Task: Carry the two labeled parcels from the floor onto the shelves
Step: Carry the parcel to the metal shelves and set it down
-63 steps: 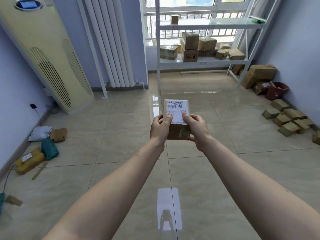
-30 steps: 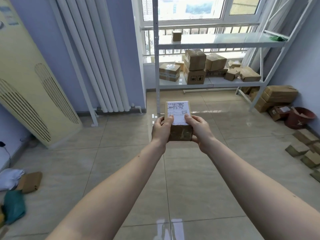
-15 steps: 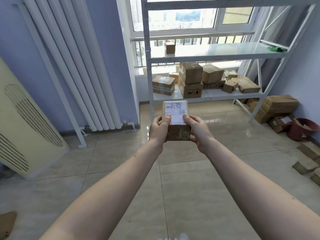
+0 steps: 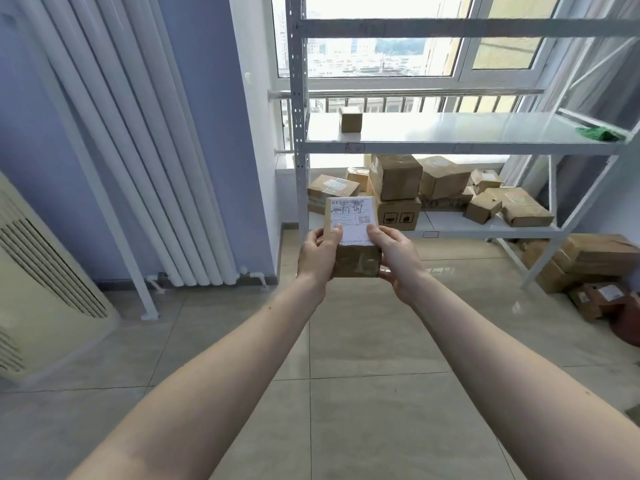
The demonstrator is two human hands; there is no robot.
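Observation:
A small brown cardboard parcel [image 4: 353, 237] with a white printed label on top is held out in front of me at chest height. My left hand [image 4: 317, 252] grips its left side and my right hand [image 4: 394, 258] grips its right side, thumbs on the label. Straight ahead stands a white metal shelf unit [image 4: 299, 133]. Its middle shelf [image 4: 450, 133] carries one small box [image 4: 350, 118] and a green item [image 4: 597, 133]. The lower shelf [image 4: 485, 226] is crowded with several cardboard boxes [image 4: 396, 176].
White radiator pipes [image 4: 138, 150] line the blue wall at left, with a cream standing air conditioner [image 4: 41, 278] beside them. More cartons [image 4: 585, 261] and a dark red bucket [image 4: 627, 323] sit on the tiled floor at right, under the shelf's end.
I have walked toward the shelf unit, which now looms larger and closer. The parcel stays gripped in both hands, held the same way. Floor parcels at left and right have left view.

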